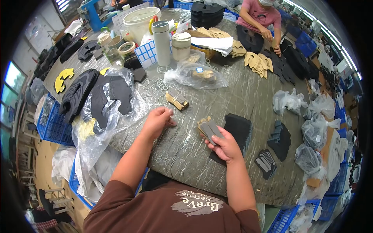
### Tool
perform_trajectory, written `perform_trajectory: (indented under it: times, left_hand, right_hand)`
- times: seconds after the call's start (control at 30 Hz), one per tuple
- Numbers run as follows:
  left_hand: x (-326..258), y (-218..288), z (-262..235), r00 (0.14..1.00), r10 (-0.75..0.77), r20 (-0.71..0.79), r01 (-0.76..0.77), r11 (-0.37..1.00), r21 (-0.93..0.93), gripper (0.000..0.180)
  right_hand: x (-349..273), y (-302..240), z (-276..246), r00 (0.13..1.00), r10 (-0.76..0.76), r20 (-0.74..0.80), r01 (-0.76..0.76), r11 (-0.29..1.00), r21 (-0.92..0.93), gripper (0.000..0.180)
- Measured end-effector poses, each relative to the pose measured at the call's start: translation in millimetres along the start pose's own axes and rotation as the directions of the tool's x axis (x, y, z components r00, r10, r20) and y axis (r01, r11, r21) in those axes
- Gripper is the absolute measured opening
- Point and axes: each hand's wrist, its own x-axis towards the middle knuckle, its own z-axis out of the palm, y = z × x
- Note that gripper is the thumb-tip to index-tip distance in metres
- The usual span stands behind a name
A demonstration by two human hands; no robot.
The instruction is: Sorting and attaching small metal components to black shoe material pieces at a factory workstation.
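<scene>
My right hand (228,146) is closed around a small stack of grey and tan strips (210,129), held above the table and slightly fanned at the far end. To its left, my left hand (158,122) is raised with curled fingers pressed together; whatever may be in them is too small to make out. Just beyond it lies a bundle of similar strips (177,101) tied with a band. Loose pale rubber bands (160,84) are scattered farther back. Next to my right hand, partly behind it, sits a stack of black cut pieces (237,130).
More black pieces (279,140) and a pile of grey-topped strips (265,163) lie at right. A plastic bag with black pieces (112,95) covers the left edge. Behind stand a flask (161,44), jars and a white bucket (142,23). Across the table, a co-worker (260,17) handles black pieces.
</scene>
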Motion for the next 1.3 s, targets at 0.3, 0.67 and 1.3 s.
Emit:
perform_trajectory:
  times: [0.3, 0.67, 1.3]
  left_hand:
    - [5, 19, 68, 0.628, 0.366, 0.687, -0.623, -0.292, 0.726, 0.054]
    - [68, -14, 71, 0.715, 0.233, 0.660, -0.478, -0.526, 0.703, 0.057]
    - [57, 14, 73, 0.706, 0.295, 0.644, -0.510, -0.419, 0.751, 0.024]
  right_hand:
    - [87, -26, 12, 0.988, 0.109, -0.107, -0.149, 0.848, -0.508, 0.054]
    - [102, -55, 20, 0.957, -0.219, -0.192, -0.217, -0.096, -0.971, 0.078]
    - [47, -15, 6, 0.832, -0.555, 0.022, 0.064, 0.056, -0.996, 0.032]
